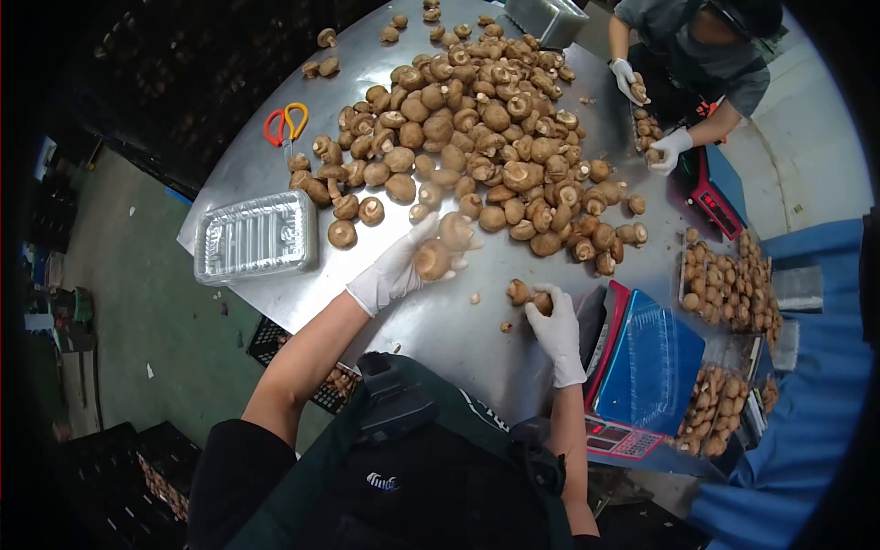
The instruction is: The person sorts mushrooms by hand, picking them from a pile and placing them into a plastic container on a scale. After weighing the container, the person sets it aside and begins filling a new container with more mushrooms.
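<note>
The person's gloved left hand (396, 270) is gripping shiitake mushrooms (433, 259) while the right hand (555, 321) is closing on another (541, 301), with filled trays (729, 289) already lying right of it and a large pile (486, 147) waiting beyond both hands.

The co-worker (701, 46) is cut off by the top edge, the face out of view. The lower mushrooms in the mushroom pile (477, 128) lie hidden under others. The scale display (616, 438) is too small to read.
</note>
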`<state>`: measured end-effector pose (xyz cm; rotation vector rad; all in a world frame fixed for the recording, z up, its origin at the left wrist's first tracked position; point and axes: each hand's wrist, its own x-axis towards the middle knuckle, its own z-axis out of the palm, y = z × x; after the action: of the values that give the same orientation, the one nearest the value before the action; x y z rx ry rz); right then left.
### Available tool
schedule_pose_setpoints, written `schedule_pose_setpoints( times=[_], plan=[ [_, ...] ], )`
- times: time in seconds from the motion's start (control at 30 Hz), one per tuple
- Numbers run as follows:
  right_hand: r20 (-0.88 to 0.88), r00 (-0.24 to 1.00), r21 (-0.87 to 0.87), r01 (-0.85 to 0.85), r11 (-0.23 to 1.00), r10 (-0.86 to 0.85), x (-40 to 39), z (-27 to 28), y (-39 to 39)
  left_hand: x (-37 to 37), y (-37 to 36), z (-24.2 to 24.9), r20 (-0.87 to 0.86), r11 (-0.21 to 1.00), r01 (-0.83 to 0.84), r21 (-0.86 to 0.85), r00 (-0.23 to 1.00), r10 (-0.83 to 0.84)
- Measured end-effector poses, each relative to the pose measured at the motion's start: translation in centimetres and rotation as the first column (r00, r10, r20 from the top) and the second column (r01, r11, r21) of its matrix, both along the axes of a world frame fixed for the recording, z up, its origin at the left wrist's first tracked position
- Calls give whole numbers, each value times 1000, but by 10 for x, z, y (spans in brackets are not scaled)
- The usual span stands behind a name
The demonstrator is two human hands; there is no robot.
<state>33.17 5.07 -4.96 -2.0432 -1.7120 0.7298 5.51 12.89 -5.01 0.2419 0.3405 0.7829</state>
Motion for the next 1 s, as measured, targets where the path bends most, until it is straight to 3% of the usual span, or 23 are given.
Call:
schedule_pose_setpoints(
  times=[0.03, 0.07, 0.1, 0.13, 0.17, 0.2, 0.23, 0.27, 0.3, 0.4, 0.63, 0.7, 0.77, 0.9, 0.97, 1.0],
  plan=[
    [5, 1000, 5, 4, 1000, -4, 4, 2, 4, 4, 1, 4, -59, 999, -32, 38, 998, 34],
    [22, 999, 95, 43, 995, -45, 8, 4, 12, 8, 4, 9, -252, 989, -17, 146, 966, 54],
    [32, 996, 185, 79, 979, -86, 9, 7, 21, 17, 10, 11, -250, 988, -14, 153, 967, 53],
    [41, 988, 161, 143, 976, -152, 6, 20, 30, 26, 16, 13, -445, 956, 21, 291, 888, 116],
    [38, 987, 170, 147, 974, -155, 6, 21, 41, 32, 23, 16, -608, 906, 85, 414, 767, 206],
    [132, 975, 141, 161, 977, -179, 8, 17, 53, 35, 27, 26, -743, 880, 211, 426, 636, 207],
    [225, 954, 114, 179, 977, -201, 10, 10, 63, 43, 37, 24, -901, 859, 368, 356, 381, 210],
    [310, 940, 90, 119, 989, -142, 11, 2, 72, 51, 44, 11, -863, 688, 548, 477, 142, 485],
    [295, 945, 50, 132, 990, -141, 7, 2, 78, 58, 49, 2, -675, 487, 729, 480, -47, 736],
    [348, 922, 13, 178, 984, -172, -9, 5, 82, 85, 52, 5, -624, 447, 841, 305, -178, 761],
    [454, 870, 90, 171, 981, -193, -23, -12, 78, 92, 75, -12, -331, 276, 924, 264, -182, 926],
    [503, 833, 188, 153, 970, -229, -26, -15, 80, 94, 78, -14, -296, 278, 933, 230, -206, 933],
    [505, 834, 165, 158, 974, -221, -27, -15, 83, 93, 82, -18, -252, 243, 942, 233, -182, 950],
    [452, 877, 114, 122, 986, -161, -19, -10, 81, 82, 77, -19, -260, 228, 939, 258, -160, 952],
    [426, 889, 143, 119, 983, -170, -14, -10, 73, 71, 65, -10, -367, 219, 911, 350, -82, 927],
    [396, 902, 161, 116, 980, -172, -13, -10, 69, 65, 60, 2, -516, 308, 904, 297, -120, 848]
  ],
)
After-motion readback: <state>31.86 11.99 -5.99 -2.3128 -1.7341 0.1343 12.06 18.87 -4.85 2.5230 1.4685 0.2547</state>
